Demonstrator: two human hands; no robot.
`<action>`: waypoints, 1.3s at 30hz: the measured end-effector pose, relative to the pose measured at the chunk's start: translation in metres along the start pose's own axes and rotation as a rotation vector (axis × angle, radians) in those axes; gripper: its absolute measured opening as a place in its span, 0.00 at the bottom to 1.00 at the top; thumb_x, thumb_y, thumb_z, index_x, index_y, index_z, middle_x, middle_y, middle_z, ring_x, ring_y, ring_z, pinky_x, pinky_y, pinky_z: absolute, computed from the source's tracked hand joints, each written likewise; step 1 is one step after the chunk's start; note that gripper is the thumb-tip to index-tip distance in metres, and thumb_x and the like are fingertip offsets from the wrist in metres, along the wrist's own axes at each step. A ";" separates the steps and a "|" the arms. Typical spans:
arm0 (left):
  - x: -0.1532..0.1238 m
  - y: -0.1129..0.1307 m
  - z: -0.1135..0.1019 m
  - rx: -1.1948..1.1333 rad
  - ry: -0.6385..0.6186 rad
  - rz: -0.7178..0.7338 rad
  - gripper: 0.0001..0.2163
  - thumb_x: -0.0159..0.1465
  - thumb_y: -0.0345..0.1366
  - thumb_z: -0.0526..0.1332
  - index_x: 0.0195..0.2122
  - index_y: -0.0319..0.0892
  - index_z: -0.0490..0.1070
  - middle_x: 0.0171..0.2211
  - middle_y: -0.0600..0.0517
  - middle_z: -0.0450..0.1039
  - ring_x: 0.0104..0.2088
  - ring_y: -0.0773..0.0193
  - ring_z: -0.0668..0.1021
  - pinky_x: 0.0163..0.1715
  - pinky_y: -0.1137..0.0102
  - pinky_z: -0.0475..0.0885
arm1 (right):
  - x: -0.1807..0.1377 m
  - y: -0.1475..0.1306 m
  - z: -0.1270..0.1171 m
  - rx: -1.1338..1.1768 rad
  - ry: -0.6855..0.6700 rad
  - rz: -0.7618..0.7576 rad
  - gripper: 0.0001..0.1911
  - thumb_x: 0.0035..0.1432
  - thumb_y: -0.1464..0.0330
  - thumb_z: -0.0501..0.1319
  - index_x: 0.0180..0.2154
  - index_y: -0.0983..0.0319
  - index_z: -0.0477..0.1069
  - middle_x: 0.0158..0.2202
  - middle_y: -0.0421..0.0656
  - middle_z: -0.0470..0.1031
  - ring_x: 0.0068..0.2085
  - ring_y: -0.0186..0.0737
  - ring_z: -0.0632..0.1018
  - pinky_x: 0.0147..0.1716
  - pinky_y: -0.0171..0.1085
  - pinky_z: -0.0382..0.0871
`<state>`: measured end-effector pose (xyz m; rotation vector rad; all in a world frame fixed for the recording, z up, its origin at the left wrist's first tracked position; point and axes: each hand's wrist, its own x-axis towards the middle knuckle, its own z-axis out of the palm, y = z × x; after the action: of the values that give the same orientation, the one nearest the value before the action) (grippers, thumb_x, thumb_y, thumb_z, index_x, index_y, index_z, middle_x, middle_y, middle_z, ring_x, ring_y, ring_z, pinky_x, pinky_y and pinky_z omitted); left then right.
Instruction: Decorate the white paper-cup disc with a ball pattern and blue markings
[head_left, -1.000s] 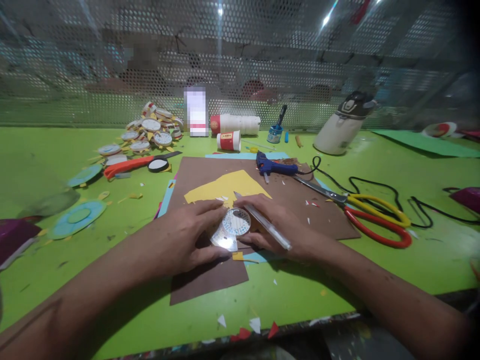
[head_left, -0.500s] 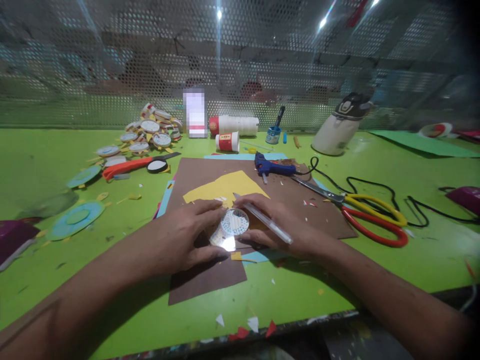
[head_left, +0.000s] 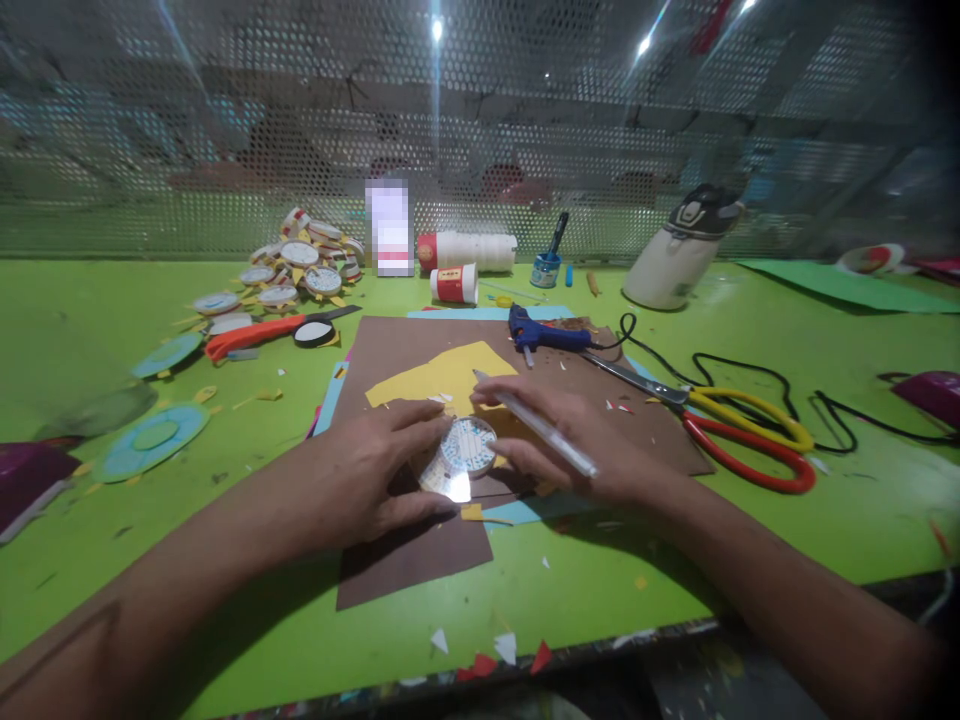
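My left hand [head_left: 367, 470] presses its fingers on the left side of a small round printed disc [head_left: 466, 445] that lies on a yellow paper piece [head_left: 442, 375] over a brown sheet [head_left: 397, 350]. A shiny clear piece [head_left: 446, 485] sits just under the disc. My right hand [head_left: 577, 450] rests at the disc's right edge with a clear pen [head_left: 536, 425] held between its fingers, tip pointing away from me.
Large red and yellow scissors [head_left: 742, 430] lie to the right beside a blue glue gun [head_left: 544, 335] and its black cord [head_left: 750, 375]. A pile of round discs [head_left: 300, 260], an orange cutter [head_left: 255, 335], paper cups [head_left: 457, 285], a paint pot [head_left: 547, 268] and a white jug [head_left: 675, 265] stand behind.
My right hand has shifted slightly right and back from the disc, and the pen has tilted with it. My left hand stays on the disc.
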<state>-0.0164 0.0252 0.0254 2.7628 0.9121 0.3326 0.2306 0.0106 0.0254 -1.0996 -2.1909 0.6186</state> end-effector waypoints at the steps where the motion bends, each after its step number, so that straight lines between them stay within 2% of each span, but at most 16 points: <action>1: 0.000 0.000 0.000 0.004 -0.004 -0.009 0.20 0.66 0.47 0.61 0.55 0.42 0.70 0.58 0.39 0.68 0.53 0.46 0.76 0.49 0.57 0.75 | 0.000 -0.003 -0.003 0.001 0.051 0.011 0.18 0.62 0.70 0.60 0.54 0.60 0.69 0.52 0.50 0.78 0.51 0.46 0.79 0.49 0.45 0.73; 5: 0.000 0.002 -0.002 0.006 -0.015 -0.023 0.20 0.66 0.46 0.62 0.55 0.42 0.70 0.58 0.40 0.69 0.53 0.47 0.76 0.51 0.57 0.74 | -0.001 -0.010 -0.003 0.136 0.289 0.156 0.12 0.65 0.63 0.58 0.46 0.59 0.76 0.38 0.44 0.82 0.42 0.43 0.82 0.42 0.41 0.76; 8: 0.001 0.002 -0.002 -0.016 -0.015 -0.023 0.20 0.65 0.45 0.63 0.55 0.42 0.71 0.57 0.40 0.69 0.52 0.47 0.76 0.50 0.57 0.75 | -0.002 -0.010 0.006 0.271 0.354 0.253 0.12 0.63 0.58 0.60 0.38 0.58 0.78 0.29 0.41 0.80 0.35 0.42 0.81 0.37 0.40 0.77; 11: 0.001 0.002 -0.001 -0.018 -0.010 -0.012 0.20 0.65 0.44 0.63 0.56 0.41 0.70 0.56 0.39 0.70 0.52 0.47 0.76 0.51 0.56 0.74 | -0.003 -0.011 0.015 0.299 0.334 0.257 0.11 0.61 0.60 0.61 0.32 0.59 0.76 0.26 0.40 0.78 0.30 0.40 0.80 0.30 0.37 0.75; 14: 0.001 0.002 -0.001 0.003 -0.018 0.005 0.20 0.65 0.43 0.63 0.56 0.40 0.69 0.55 0.39 0.70 0.51 0.47 0.76 0.49 0.56 0.75 | -0.003 -0.012 0.020 0.362 0.261 0.256 0.09 0.62 0.62 0.59 0.33 0.60 0.72 0.22 0.38 0.75 0.23 0.36 0.77 0.22 0.34 0.71; 16: 0.001 0.002 -0.002 0.015 -0.024 0.015 0.19 0.66 0.43 0.62 0.55 0.40 0.70 0.55 0.39 0.70 0.50 0.47 0.76 0.47 0.56 0.75 | -0.002 -0.012 0.021 0.347 0.242 0.254 0.08 0.62 0.64 0.58 0.33 0.60 0.71 0.21 0.37 0.74 0.22 0.35 0.76 0.22 0.33 0.71; 21: 0.002 0.004 -0.003 0.037 -0.018 0.014 0.19 0.65 0.44 0.62 0.55 0.41 0.70 0.55 0.40 0.70 0.50 0.48 0.77 0.46 0.59 0.75 | 0.000 -0.011 0.023 0.247 0.277 0.210 0.06 0.61 0.66 0.59 0.32 0.60 0.71 0.24 0.39 0.77 0.28 0.37 0.79 0.29 0.35 0.72; 39: 0.000 0.001 0.000 0.067 -0.016 0.045 0.20 0.67 0.44 0.60 0.56 0.39 0.68 0.56 0.38 0.69 0.50 0.46 0.76 0.47 0.58 0.75 | -0.002 -0.008 0.028 0.280 0.227 0.262 0.08 0.62 0.64 0.59 0.33 0.60 0.71 0.22 0.37 0.73 0.22 0.34 0.73 0.24 0.35 0.67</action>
<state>-0.0153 0.0242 0.0260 2.8463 0.8743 0.2920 0.2077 0.0012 0.0098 -1.2464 -1.7225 0.8417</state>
